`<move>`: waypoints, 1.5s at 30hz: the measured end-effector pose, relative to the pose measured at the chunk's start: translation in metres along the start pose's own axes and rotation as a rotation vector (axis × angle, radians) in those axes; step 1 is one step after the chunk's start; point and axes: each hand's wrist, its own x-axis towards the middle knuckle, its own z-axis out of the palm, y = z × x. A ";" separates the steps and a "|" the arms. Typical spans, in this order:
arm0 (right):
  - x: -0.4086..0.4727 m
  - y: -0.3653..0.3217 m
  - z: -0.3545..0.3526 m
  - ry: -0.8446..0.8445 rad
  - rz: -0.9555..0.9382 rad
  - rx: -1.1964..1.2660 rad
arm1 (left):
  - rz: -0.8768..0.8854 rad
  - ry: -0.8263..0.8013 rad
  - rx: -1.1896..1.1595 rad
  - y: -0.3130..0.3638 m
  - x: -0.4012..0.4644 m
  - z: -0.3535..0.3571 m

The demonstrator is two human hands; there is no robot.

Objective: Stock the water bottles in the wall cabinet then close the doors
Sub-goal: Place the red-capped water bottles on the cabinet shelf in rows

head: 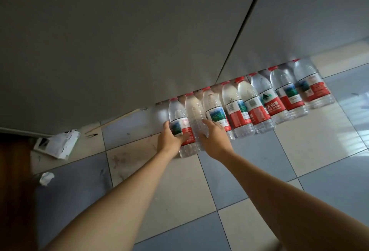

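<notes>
A row of clear plastic water bottles [251, 104] with red caps and red-and-white labels stood on the tiled floor [249, 166], lined up against the base of grey cabinet doors [119, 41] that filled the upper part of the view. The seam between two door panels ran diagonally above the row.

The left hand [169, 138] gripped the leftmost bottle [180, 122] around its label, fingers [182, 137] curled round the front and thumb on the left side. The right hand [214, 138] held the unlabelled bottle [194, 118] just beside it, thumb pressed on the front; its fingers wrapped behind and were mostly hidden. Both bottles stood upright on the floor, touching each other.

Left of the bottles, a torn white carton [57, 143] lay on the floor near the cabinet's foot, and a crumpled scrap of white paper [46, 178] lay nearer the person. A thin pale stick [119, 117] lay along the tiles by the cabinet edge.
</notes>
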 end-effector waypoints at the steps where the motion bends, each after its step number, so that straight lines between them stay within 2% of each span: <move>1: -0.002 0.001 0.003 0.016 0.002 -0.014 | -0.007 -0.015 -0.010 -0.001 0.000 -0.002; 6: -0.033 0.006 0.013 -0.006 0.039 0.104 | -0.075 -0.112 0.066 -0.019 -0.014 -0.022; 12: -0.069 0.020 0.033 -0.036 0.107 0.145 | -0.250 -0.383 0.104 -0.050 -0.027 -0.054; 14: -0.068 0.022 0.039 -0.039 0.126 0.143 | -0.266 -0.427 0.107 -0.053 -0.024 -0.062; 18: -0.044 0.016 0.043 0.011 0.137 0.186 | -0.097 -0.252 0.213 -0.045 -0.011 -0.061; 21: -0.019 0.006 0.048 -0.012 0.128 0.217 | -0.010 -0.148 0.162 -0.037 -0.001 -0.051; 24: -0.003 0.001 0.055 -0.022 0.131 0.233 | 0.032 -0.157 0.132 -0.035 0.003 -0.044; 33: -0.009 -0.012 0.049 0.090 0.126 0.395 | 0.049 -0.166 -0.060 -0.029 0.002 -0.049; 41: -0.034 -0.038 -0.003 0.180 -0.120 0.557 | 0.303 -0.112 -0.168 0.006 -0.012 -0.081; 45: -0.045 -0.039 -0.016 0.203 -0.211 0.523 | 0.429 -0.099 -0.239 0.016 -0.030 -0.091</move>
